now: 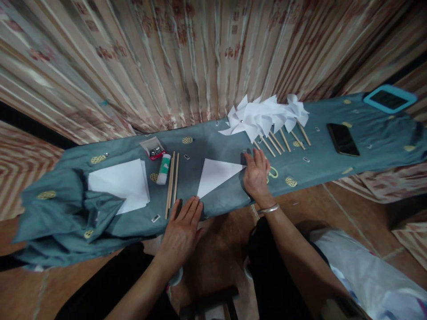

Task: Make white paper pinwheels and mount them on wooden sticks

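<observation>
One white paper triangle point(216, 174) lies between left hand point(183, 229), flat, fingers together at its near corner, and right hand point(256, 174), curled over its right tip; whether pinched, cannot tell. Three slim wooden sticks point(171, 182); one green-and-white cylindrical tube point(163, 169); white paper pinwheels point(267, 116), overlapping, perhaps six.

Long table point(227, 198) under grey-green cloth point(320, 158) with yellow motifs; left, white paper stack point(116, 180), packet of metal bits point(152, 148), glue stick point(163, 169), wooden sticks point(171, 180); middle, paper triangle point(216, 174), white pinwheels point(255, 116), yellow-green loop handle point(276, 172); right, dark phone point(343, 139), blue-framed device point(389, 98)
</observation>
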### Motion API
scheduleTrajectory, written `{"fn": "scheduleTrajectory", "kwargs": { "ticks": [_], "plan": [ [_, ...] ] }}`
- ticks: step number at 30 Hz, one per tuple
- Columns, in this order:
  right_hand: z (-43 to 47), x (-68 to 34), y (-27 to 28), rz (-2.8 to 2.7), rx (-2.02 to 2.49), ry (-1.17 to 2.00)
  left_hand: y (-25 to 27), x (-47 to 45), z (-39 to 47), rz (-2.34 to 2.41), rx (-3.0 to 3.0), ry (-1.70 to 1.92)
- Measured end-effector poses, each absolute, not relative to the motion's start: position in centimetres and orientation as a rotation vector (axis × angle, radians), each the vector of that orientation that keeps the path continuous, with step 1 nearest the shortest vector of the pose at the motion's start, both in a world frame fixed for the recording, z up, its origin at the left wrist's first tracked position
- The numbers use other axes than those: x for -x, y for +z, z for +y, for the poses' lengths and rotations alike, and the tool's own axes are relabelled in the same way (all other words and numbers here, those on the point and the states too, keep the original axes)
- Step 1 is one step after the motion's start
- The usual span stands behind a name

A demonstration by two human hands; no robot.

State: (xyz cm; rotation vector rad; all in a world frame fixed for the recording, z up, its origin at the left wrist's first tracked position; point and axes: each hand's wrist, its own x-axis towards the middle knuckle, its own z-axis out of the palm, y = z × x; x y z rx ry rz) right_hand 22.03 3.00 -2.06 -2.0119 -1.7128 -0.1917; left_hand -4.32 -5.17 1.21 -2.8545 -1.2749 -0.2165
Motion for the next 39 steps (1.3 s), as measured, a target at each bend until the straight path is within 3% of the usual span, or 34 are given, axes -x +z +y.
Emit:
{"fn": "scheduleTrajectory", "kwargs": {
  "ticks": [13, 27, 32, 39],
  "plan": [
    [2.9, -20.3, -0.5, -2.018, 1.842, -0.035, 1.3, 4.2, -4.8, -1.223, 2.822, -0.246],
    [3.7, -20.8, -0.2, -1.805, 1.681, 0.217, 2.6, 3.7, -3.6, -1.364, 2.871, -0.34],
    [4.1, -21.6, -0.7, -1.666, 1.597, 0.332, 2.7, 4.0, -2.2, -1.536, 2.852, -0.638],
    [3.9, -21.8, -0.2, -1.505, 1.48, 0.566, 1.7, 3.2, 0.1, -2.305, 2.712, -1.367]
  ]
}}
